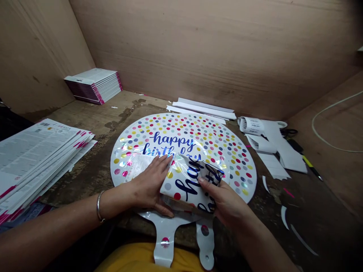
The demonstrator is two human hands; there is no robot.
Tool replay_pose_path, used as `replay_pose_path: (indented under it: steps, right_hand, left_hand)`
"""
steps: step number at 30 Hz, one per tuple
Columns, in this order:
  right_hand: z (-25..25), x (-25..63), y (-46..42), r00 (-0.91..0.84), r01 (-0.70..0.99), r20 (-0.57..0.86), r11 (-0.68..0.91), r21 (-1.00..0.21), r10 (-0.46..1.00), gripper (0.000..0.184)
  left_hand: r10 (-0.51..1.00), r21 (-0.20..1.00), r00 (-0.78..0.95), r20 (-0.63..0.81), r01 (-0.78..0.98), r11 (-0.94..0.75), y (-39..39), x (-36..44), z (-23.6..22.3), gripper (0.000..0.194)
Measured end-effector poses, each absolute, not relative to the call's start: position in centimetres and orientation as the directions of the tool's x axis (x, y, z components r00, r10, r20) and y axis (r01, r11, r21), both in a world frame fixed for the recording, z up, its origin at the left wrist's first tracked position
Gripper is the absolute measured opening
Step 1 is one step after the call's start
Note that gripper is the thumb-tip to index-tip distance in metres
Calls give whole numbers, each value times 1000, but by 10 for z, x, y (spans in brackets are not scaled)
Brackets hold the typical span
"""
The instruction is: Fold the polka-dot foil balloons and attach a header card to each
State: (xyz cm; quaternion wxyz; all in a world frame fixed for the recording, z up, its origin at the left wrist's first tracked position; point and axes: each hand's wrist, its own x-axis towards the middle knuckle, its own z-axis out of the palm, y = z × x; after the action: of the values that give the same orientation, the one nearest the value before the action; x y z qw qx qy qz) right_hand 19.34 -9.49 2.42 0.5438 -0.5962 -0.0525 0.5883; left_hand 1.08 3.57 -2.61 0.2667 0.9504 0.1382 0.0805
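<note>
A round, flat foil balloon (176,126) with coloured dots and blue "happy birthday" lettering lies in front of me, apparently on top of another one. Two white tails (164,236) hang over the near table edge. On top is a folded foil balloon (181,175) with the same print. My right hand (229,200) grips its right end, thumb above and fingers hidden beneath. My left hand (151,185) lies with fingers stretched out over its left edge and over a white printed sheet (140,164), which is partly covered by that hand.
A pile of printed cards (36,151) spreads at left, and a neat card stack (93,86) stands in the back corner. Paper strips (202,107) lie along the back wall. To the right are a label roll (251,125), a yellow-and-black cutter (310,164) and paper scraps.
</note>
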Motion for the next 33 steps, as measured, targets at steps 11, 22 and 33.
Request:
replay_pose_path:
  steps: [11, 22, 33]
  right_hand:
    - [28, 219, -99, 426, -604, -575, -255, -756, 698, 52]
    - [27, 225, -109, 316, -349, -660, -564, -749, 681, 32]
    - [17, 227, -101, 362, 127, -524, -598, -792, 771, 25]
  left_hand:
    - [373, 429, 927, 36, 323, -844, 37, 17, -3, 123]
    - [320, 424, 947, 22, 281, -861, 35, 23, -2, 125]
    - [317, 425, 948, 1, 287, -859, 35, 21, -6, 126]
